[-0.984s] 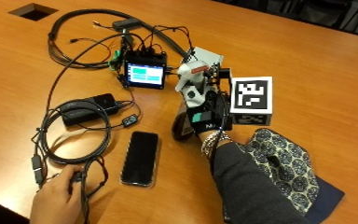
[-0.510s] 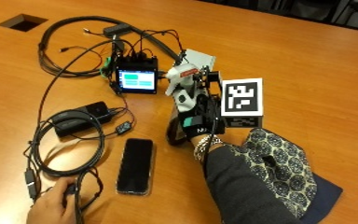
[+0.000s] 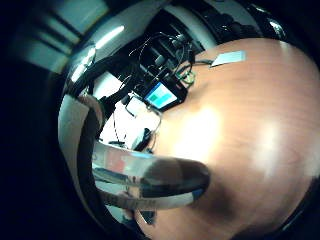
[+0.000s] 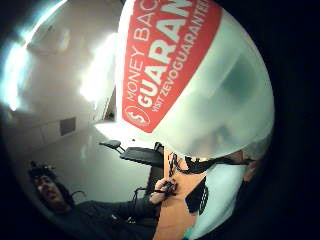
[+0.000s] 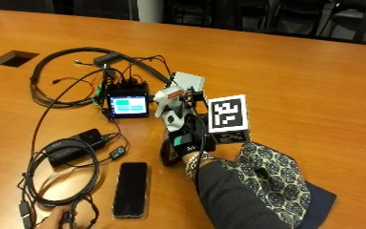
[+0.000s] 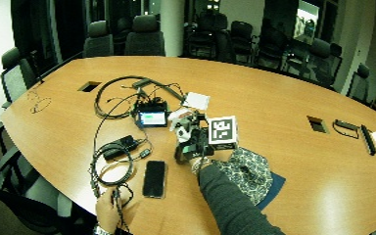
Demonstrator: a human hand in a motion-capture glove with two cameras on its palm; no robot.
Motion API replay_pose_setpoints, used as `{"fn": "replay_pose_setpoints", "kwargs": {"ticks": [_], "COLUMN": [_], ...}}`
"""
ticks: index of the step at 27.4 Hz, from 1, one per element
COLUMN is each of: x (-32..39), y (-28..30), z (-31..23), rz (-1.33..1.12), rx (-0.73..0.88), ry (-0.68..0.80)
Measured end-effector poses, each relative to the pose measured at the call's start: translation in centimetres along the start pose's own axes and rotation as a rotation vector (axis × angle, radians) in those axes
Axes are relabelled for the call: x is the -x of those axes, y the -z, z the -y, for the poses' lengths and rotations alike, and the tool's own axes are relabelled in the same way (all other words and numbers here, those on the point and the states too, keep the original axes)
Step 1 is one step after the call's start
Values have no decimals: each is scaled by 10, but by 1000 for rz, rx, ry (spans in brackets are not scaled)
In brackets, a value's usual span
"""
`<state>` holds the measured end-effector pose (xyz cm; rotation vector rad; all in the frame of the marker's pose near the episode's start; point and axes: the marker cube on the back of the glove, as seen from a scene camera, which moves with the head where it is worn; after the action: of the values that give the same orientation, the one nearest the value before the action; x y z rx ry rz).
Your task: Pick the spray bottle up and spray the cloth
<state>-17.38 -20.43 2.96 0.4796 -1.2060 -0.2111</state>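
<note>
One gloved hand, your right hand (image 5: 186,138), reaches in from the near right of the bench (image 5: 297,71), forearm angled toward the far left, and its fingers wrap the spray bottle (image 5: 170,102). You hold the bottle upright, its white trigger head pointing left. Its body is smooth translucent plastic with a glossy red label, pressed close against your palm. Right of your sleeve the cloth (image 5: 275,171) lies flat on the polished wood, soft, with a dark patterned print. Left of the bottle stand a small lit screen (image 5: 127,105) and a flat black phone (image 5: 131,189).
</note>
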Motion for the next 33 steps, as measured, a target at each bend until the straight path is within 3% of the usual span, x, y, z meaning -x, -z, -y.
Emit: {"fn": "replay_pose_setpoints", "kwargs": {"ticks": [16, 25, 33], "x": [-25, -13, 16], "y": [-9, -1, 10], "z": [-1, -20, -31], "rz": [-23, -283, -563], "rx": [9, 65, 187], "ry": [-93, -193, -128]}}
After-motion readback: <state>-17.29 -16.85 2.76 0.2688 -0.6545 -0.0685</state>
